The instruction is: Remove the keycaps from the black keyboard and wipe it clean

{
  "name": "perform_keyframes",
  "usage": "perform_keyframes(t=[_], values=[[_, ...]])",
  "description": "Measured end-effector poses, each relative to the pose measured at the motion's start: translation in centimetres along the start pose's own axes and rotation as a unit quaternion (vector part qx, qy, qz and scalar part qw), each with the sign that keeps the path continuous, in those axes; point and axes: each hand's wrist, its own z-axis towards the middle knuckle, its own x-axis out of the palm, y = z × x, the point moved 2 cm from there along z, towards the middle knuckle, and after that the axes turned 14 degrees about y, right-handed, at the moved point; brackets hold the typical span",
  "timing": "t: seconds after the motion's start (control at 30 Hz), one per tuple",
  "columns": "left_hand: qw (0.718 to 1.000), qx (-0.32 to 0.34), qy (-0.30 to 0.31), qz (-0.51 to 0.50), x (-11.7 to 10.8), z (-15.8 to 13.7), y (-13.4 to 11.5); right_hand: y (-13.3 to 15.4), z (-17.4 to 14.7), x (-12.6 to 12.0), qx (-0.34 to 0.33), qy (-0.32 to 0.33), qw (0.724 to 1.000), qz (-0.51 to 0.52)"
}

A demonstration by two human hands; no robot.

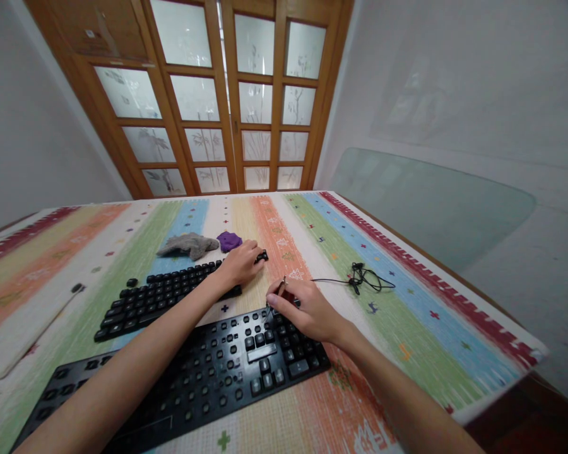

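Note:
A black keyboard (203, 378) lies in front of me, bare of most keycaps on its left and middle, with caps still on its right end. Beyond it, loose black keycaps (170, 292) are laid out in rows on the cloth. My left hand (243, 265) reaches past the keyboard, its fingers curled down at a black keycap (264, 255) at the far right end of these rows. Over the keyboard's upper right part, my right hand (310, 309) pinches a small metal keycap puller (283, 285). The puller's lower end is mostly hidden by the fingers.
A grey cloth (187, 245) and a purple lump (229, 241) lie behind the keycaps. One separate keycap (132, 282) and a long thin brush (42, 331) are at left. A coiled black cable (366, 277) rests at right on the striped tablecloth (435, 315).

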Motion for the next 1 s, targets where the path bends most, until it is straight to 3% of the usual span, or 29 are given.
perform_keyframes(t=[0.27,0.5,0.83,1.0], values=[[0.996,0.059,-0.033,-0.059,-0.9,-7.2,-1.3,0.1,-0.2,0.4,-0.006,0.074,0.997,0.037],[0.993,0.05,-0.004,-0.106,0.2,-13.2,-3.4,0.1,-0.1,1.3,-0.006,0.104,0.994,0.043],[0.99,0.026,-0.04,-0.13,1.5,-14.4,-3.9,-0.1,-0.2,2.9,0.031,0.122,0.989,0.084],[0.99,0.024,-0.049,-0.131,1.5,-14.5,-4.0,1.4,-0.2,3.7,-0.028,0.144,0.989,0.006]])
